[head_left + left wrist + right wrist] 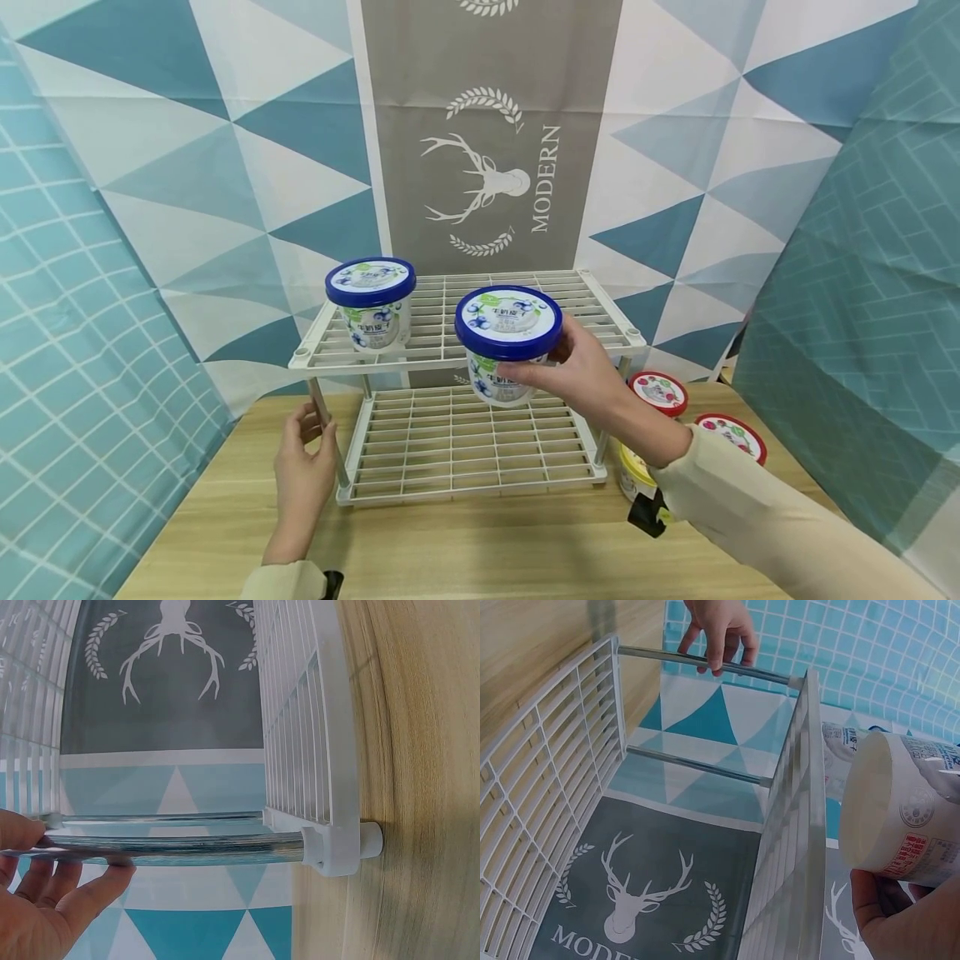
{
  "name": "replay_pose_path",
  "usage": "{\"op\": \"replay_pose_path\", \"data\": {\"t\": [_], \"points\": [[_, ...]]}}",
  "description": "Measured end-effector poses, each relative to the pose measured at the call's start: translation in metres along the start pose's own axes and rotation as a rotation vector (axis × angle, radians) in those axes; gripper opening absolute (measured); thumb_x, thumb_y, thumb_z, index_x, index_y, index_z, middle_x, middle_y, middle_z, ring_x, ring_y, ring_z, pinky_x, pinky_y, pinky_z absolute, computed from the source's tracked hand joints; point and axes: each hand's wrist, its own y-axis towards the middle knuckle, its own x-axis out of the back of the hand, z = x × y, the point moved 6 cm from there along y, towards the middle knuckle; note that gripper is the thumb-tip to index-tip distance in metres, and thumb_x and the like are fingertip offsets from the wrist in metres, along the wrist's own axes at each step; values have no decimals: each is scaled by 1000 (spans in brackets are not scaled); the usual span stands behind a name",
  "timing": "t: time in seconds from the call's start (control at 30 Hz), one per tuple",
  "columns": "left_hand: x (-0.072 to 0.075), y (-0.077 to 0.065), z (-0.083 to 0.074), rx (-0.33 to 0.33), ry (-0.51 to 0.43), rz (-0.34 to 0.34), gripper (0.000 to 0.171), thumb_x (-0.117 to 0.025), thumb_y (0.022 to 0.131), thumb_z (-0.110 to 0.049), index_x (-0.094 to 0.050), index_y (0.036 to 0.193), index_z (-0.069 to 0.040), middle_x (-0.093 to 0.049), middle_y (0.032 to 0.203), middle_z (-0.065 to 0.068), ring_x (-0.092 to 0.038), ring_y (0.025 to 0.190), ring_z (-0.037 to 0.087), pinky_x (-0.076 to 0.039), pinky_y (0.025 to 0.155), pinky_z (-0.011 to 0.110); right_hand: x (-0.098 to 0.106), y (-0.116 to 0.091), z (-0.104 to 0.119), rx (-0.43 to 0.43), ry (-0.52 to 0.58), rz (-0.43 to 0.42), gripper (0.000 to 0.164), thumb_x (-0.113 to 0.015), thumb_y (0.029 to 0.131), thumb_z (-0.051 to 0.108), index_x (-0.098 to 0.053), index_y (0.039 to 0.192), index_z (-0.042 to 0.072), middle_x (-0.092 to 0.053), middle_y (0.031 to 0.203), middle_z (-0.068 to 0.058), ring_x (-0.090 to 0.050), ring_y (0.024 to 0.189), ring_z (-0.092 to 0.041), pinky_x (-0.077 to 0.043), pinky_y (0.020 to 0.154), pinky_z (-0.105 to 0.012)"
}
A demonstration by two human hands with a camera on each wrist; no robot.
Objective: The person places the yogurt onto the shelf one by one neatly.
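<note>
My right hand (588, 379) grips a white tub (491, 382) with a blue lid and printed blueberries. It is upright, raised in front of the upper shelf (577, 312) of a white wire rack. In the right wrist view the tub's pale base (866, 802) faces the camera, fingers (877, 904) below it. A matching blue-lidded tub (375, 329) stands on the upper shelf's left end. My left hand (303, 467) holds the rack's front left metal post (195, 847) between thumb and fingers, just under the upper shelf.
The lower shelf (465, 487) sits low over the wooden table (450, 550). Right of the rack stand two red-lidded tubs (658, 392) and a yellow-lidded tub (633, 483), partly behind my right forearm. A patterned cloth (487, 183) hangs behind, with tiled sheets on both sides.
</note>
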Motion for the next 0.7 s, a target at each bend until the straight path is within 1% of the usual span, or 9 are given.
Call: {"op": "replay_pose_path", "data": {"t": [0.27,0.5,0.7], "points": [[0,-1,1,1,0,2,36,-55,92,-3,-45,126,0,-59,112,21,-60,100,35,-54,73,32,-1,1,4,33,13,14,71,-75,78,17,-37,138,14,-51,133,-10,-54,118,-29,-49,94,-42],[-1,0,1,15,0,17,37,-54,93,-4,-43,127,0,-58,114,22,-60,102,36,-54,74,38,-1,3,5,25,15,14,72,-76,78,17,-36,138,15,-51,133,-9,-54,118,-28,-49,94,-41],[-1,0,1,5,15,15,38,-54,93,-5,-42,128,1,-58,115,24,-60,102,37,-54,74,43,-1,5,8,33,26,14,70,-76,78,17,-38,137,15,-52,132,-8,-55,119,-27,-49,94,-41]]}}
